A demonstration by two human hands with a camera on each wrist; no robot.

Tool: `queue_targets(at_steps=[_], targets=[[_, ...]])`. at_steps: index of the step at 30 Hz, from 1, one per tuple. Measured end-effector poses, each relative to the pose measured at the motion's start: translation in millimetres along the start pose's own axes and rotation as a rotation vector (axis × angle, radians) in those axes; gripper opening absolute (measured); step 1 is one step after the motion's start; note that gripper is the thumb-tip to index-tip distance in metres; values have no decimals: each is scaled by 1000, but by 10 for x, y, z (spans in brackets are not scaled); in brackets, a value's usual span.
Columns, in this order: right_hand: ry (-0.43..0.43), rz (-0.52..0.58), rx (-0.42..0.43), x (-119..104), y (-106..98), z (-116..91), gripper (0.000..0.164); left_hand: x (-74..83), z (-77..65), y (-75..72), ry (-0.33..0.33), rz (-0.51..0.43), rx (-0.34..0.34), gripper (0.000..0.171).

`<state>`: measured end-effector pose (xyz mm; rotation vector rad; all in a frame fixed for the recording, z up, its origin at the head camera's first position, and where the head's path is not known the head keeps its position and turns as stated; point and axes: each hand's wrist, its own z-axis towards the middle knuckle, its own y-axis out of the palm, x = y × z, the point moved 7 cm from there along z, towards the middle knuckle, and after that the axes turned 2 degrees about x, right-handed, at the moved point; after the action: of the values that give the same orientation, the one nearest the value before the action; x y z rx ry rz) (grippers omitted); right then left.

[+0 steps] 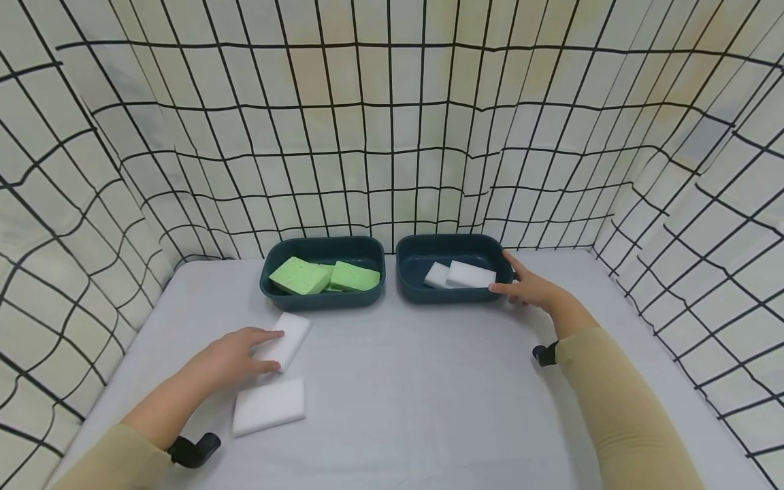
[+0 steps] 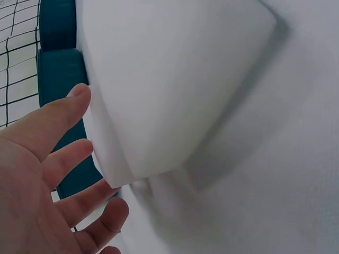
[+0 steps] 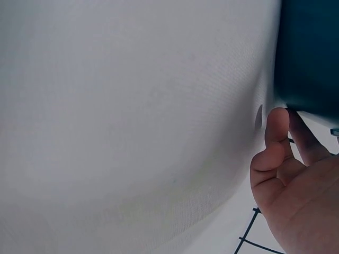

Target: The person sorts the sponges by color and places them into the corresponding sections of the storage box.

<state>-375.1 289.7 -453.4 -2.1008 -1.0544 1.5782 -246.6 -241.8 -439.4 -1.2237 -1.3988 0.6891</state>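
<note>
My left hand (image 1: 229, 361) reaches over a white sponge (image 1: 292, 338) on the table, thumb and forefinger spread across it. In the left wrist view the fingers (image 2: 87, 203) are loosely bent right at the edge of a white sponge (image 2: 159, 95). Just nearer lies a second white sponge (image 1: 269, 407), flat. At the right, my right hand (image 1: 531, 287) grips the near right corner of a dark teal bin (image 1: 441, 297), which holds white sponges (image 1: 471, 274). The right wrist view shows curled fingers (image 3: 278, 127) against that bin (image 3: 307, 58).
Left of that bin stands a matching teal bin (image 1: 324, 301) with several green sponges (image 1: 300, 275). Black wire grid panels (image 1: 392, 150) close in the back and both sides. White cloth covers the table (image 1: 416, 401). Black wrist mounts (image 1: 194, 450) sit at both cuffs.
</note>
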Motion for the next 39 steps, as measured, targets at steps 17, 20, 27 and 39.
queue_targets(at_steps=[17,20,27,39], targets=[[4,-26,-11,-27,-5,3,110,67,30,4,39,136,57,76],[7,-19,-11,-16,-3,5,109,81,32,10,52,140,55,75],[-1,-8,-7,15,6,32,108,158,33,9,137,129,60,67],[7,2,0,12,-1,26,110,181,45,-10,213,147,54,68]])
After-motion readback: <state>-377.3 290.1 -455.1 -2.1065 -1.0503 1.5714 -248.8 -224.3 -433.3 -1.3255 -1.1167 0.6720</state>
